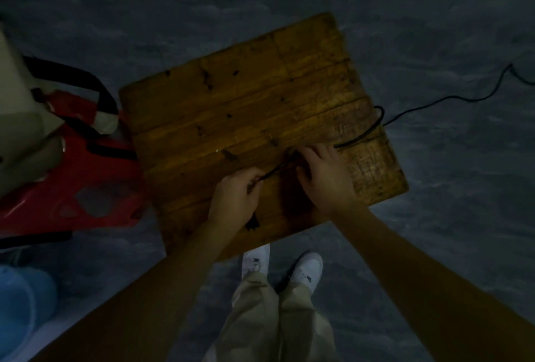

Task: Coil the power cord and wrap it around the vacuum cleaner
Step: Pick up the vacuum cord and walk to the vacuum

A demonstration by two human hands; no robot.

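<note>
Between both grips, over wooden board (246,95): short run of power cord (362,138). Left hand (236,194) pinches it; right hand (324,176) holds it under bent fingers. Past right grip: slack trails off board to floor. Left of grips: red machine (72,176), prob. the vacuum. Risk: slack snags board edge, cord jerks free.

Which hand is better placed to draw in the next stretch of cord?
Probably the right hand: the cord runs from under it off the table to the floor. The left hand grips the near part.
</note>
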